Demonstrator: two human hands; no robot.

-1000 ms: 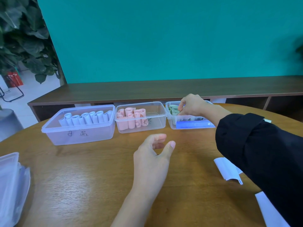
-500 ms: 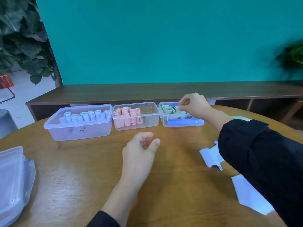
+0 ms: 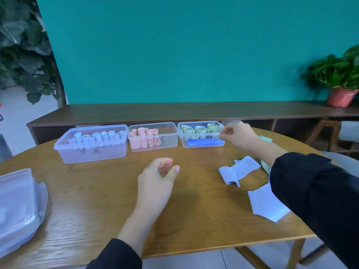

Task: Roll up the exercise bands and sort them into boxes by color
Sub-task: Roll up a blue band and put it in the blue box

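Green rolls [image 3: 201,129] now lie released; right hand [image 3: 238,135] withdrew curled and empty, left hand [image 3: 157,179] stays relaxed.

Three clear plastic boxes stand in a row along the far edge of the wooden table [image 3: 93,200], and the middle box [image 3: 167,141] serves as landmark. Left of it, just beside, stands the largest box [image 3: 91,152], with rolled bands [image 3: 97,136] upright inside. The middle box holds its own rolls [image 3: 144,139], crowded toward its left end. Right of it stands the third box [image 3: 202,143], with rolls [image 3: 201,130] along its back wall. Nearer the person and to the right of the middle box, loose unrolled bands [image 3: 239,169] lie flat on the table. Far to its left, at the table's near edge, lies a stack of lids [image 3: 17,202]. Behind the row runs a long low shelf [image 3: 174,111], with a potted plant [image 3: 340,82] on its right end.
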